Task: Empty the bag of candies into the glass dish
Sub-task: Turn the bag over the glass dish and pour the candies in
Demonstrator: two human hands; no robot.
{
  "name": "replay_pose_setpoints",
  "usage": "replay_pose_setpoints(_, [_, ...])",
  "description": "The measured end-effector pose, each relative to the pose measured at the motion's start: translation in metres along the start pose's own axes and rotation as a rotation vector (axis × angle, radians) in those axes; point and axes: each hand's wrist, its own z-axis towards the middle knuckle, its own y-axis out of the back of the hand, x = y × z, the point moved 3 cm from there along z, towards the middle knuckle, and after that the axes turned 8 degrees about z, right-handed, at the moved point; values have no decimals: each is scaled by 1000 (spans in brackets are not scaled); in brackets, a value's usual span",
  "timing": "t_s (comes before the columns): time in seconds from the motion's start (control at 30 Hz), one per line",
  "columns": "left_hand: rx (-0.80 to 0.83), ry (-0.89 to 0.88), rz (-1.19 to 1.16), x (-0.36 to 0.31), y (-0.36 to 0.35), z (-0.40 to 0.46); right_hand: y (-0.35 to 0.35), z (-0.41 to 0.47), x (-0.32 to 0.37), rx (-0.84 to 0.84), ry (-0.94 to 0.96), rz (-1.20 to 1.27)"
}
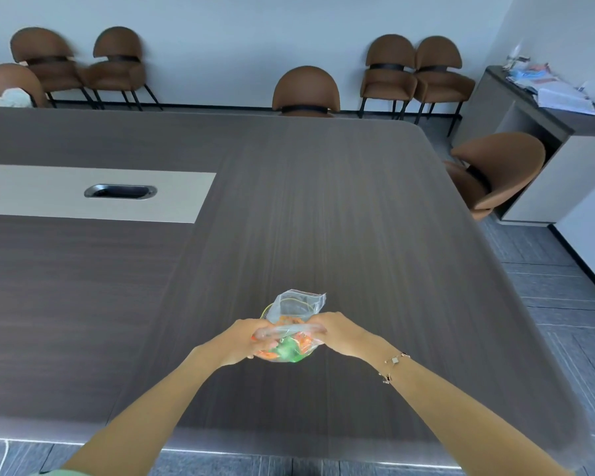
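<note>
Head view: both hands' grip around bag

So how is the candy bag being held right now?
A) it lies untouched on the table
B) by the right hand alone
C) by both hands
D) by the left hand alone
C: the left hand and the right hand each grip a side of the candy bag above the table.

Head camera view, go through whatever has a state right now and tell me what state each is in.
bag: clear plastic, held up above the table, candies inside
candies: orange and green, in the bag
glass dish: mostly hidden behind the bag, contents unclear
left hand: gripping the bag's left side
right hand: gripping the bag's right side
</note>
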Motion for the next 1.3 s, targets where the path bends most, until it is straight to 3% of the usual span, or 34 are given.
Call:
replay_pose_setpoints(0.3, [-104, -28, 6, -4, 1, 5, 5, 0, -1, -43, 5, 54])
replay_pose_setpoints(0.53, [-128, -25, 133, -2, 7, 0, 14, 0, 2, -78, 13, -112])
replay_pose_setpoints(0.73, [-190, -21, 331, -3, 17, -3, 21, -3, 7, -104, 57, -199])
replay_pose_setpoints(1.0, [-308, -36, 687, -22, 47, -10, 41, 0, 23, -114, 89, -126])
replay_pose_setpoints(1.3, [-301, -17, 405, -32, 60, -12, 59, 0, 31, -122, 141, 23])
